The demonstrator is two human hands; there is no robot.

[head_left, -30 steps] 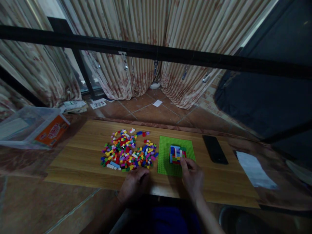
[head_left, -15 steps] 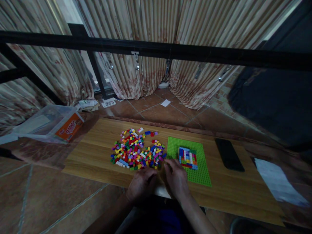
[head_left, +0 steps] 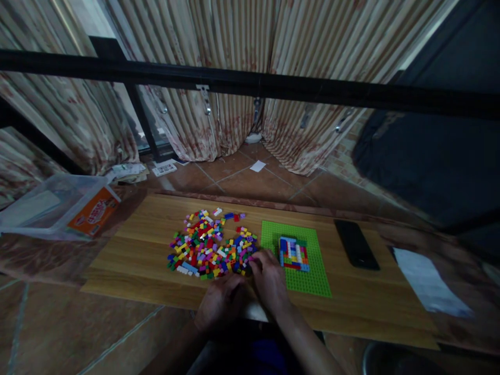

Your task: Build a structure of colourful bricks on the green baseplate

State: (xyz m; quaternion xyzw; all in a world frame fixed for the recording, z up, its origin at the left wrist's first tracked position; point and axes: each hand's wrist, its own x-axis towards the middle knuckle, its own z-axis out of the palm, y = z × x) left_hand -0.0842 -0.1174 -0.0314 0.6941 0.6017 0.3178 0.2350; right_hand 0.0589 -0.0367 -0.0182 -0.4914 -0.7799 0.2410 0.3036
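Note:
Loose toy building bricks (head_left: 211, 247) in many colours lie heaped on the wooden board. My left hand (head_left: 222, 298) rests at the heap's near edge, fingers curled closed; whatever it may hold is hidden. At the heap's right edge is my right hand (head_left: 269, 281), thumb and fingers drawn together beside a magenta brick; I cannot make out what is between the fingertips. Just right of that hand lies a green baseplate (head_left: 310, 284), with a low, multicoloured brick build (head_left: 294, 254) standing on it.
A dark phone (head_left: 356, 245) and a white paper sheet (head_left: 429, 281) lie to the right. At the left stands a clear plastic box (head_left: 50, 229) with an orange label. A black rail (head_left: 234, 75) crosses in front of curtains (head_left: 230, 125) beyond the wooden board (head_left: 128, 260).
The view has swung slightly right, so everything sits further left. My right hand has shifted a little forward at the heap's edge; my left hand stays close to the heap's near side.

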